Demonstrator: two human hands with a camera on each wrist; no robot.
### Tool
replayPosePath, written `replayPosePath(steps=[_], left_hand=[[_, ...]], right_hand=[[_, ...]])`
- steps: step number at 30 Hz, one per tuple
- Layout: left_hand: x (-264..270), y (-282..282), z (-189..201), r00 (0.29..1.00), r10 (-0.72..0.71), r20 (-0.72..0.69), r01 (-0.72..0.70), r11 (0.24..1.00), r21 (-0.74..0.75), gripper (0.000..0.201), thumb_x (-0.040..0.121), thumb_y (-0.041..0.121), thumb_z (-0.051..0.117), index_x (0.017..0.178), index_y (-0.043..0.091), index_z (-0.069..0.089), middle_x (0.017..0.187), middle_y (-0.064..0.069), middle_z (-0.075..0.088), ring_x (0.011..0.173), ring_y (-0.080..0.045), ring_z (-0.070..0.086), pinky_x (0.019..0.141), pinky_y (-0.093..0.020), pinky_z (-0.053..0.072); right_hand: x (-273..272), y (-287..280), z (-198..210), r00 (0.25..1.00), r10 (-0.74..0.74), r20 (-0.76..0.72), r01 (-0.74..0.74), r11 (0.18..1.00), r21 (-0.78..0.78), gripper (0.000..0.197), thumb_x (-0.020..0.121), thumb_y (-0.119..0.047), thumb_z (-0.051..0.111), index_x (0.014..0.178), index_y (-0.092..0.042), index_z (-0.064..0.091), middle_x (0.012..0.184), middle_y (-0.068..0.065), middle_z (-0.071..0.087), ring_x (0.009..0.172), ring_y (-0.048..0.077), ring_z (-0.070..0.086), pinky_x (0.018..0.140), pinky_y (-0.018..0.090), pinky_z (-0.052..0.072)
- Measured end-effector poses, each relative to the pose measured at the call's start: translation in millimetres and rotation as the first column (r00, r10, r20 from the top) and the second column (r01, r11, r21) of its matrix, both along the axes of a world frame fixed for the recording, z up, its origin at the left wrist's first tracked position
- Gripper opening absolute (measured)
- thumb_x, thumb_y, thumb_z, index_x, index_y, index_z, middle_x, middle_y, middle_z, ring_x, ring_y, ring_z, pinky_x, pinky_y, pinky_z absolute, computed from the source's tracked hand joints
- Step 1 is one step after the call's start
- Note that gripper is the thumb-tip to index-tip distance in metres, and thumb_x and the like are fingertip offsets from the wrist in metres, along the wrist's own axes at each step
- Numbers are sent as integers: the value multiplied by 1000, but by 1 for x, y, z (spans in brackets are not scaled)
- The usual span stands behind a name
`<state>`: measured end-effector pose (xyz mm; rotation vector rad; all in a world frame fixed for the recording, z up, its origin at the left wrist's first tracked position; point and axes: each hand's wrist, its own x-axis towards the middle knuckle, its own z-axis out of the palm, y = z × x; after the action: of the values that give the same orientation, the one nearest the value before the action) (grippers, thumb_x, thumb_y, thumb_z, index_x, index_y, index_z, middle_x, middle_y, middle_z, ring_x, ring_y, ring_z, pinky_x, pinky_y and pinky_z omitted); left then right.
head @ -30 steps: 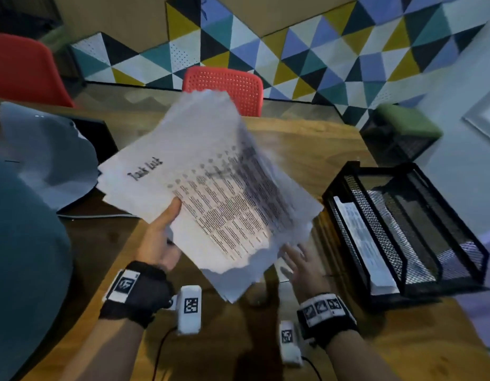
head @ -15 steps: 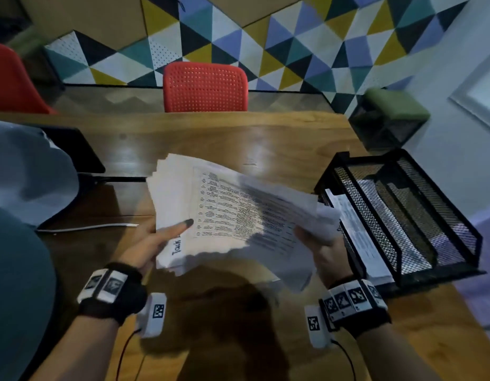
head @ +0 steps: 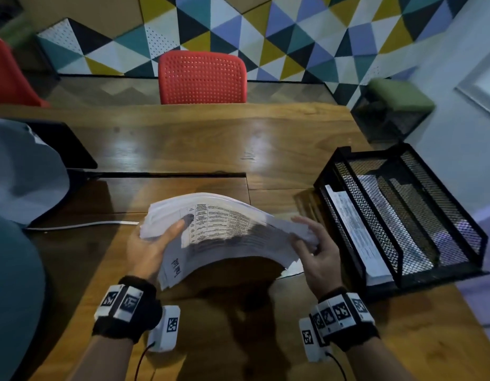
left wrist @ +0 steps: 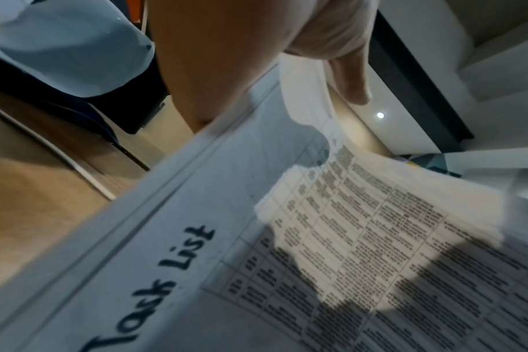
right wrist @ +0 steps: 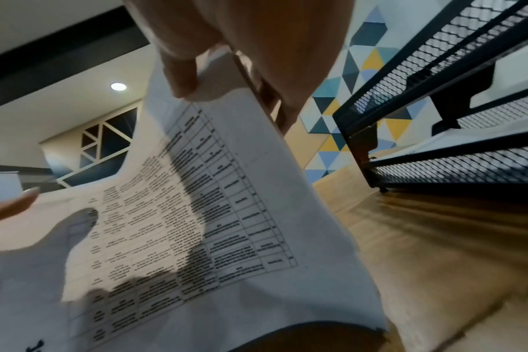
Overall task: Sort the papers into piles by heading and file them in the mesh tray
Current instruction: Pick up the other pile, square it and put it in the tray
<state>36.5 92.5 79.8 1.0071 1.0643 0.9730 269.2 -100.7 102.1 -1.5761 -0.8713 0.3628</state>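
I hold a thick stack of papers point(head: 224, 232) above the wooden table, bowed upward in the middle. Its top sheet is headed "Task List" point(left wrist: 166, 269) and carries a printed table point(right wrist: 181, 226). My left hand point(head: 156, 243) grips the stack's left end, thumb on top. My right hand point(head: 312, 243) grips the right end, thumb on top and fingers underneath. The black mesh tray point(head: 403, 279) stands to the right of my right hand, with printed sheets point(head: 353, 229) lying in its lower tier.
A red chair point(head: 202, 78) stands behind the table point(head: 211, 138). At the left lie a grey-blue cloth point(head: 21, 171), a black flat device point(head: 65, 147) and a white cable point(head: 81, 224). A green stool point(head: 397, 97) sits at the far right.
The stack has come down from a raised, tilted position to low over the table. My right hand, first open beneath it, has taken hold of its right end.
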Motion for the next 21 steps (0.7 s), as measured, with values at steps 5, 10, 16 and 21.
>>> replayPosePath(steps=[5,10,16,21], left_hand=[[18,5,9,999,40,-14,-39,997,71,28,69,17,87,92,20,71,83,14,74,76,-2,71,64,-15,54],[19,15,6,999,-35,-27,37,997,64,32,72,7,84,102,11,74,95,3,77,88,-12,75,73,-22,59],[21,19,5,993,-118,-28,120,992,50,35,78,3,79,111,1,71,101,-5,76,87,-11,75,69,-15,57],[25,21,1,983,-180,-36,181,983,25,32,74,1,80,105,2,73,100,-6,78,94,-22,74,81,-30,57]], right_hand=[[4,12,3,993,-34,117,29,999,44,12,93,-17,60,103,-13,67,122,3,59,107,13,62,81,23,54],[17,-4,-3,978,-207,31,206,978,21,29,91,-20,57,120,-22,56,127,1,56,113,16,59,86,30,52],[25,-27,-7,992,-18,125,22,999,-32,71,85,-40,62,143,-14,31,150,3,34,133,21,44,103,33,43],[38,-14,13,782,64,620,78,977,-199,83,82,-52,66,148,-15,32,156,9,24,144,23,25,114,40,32]])
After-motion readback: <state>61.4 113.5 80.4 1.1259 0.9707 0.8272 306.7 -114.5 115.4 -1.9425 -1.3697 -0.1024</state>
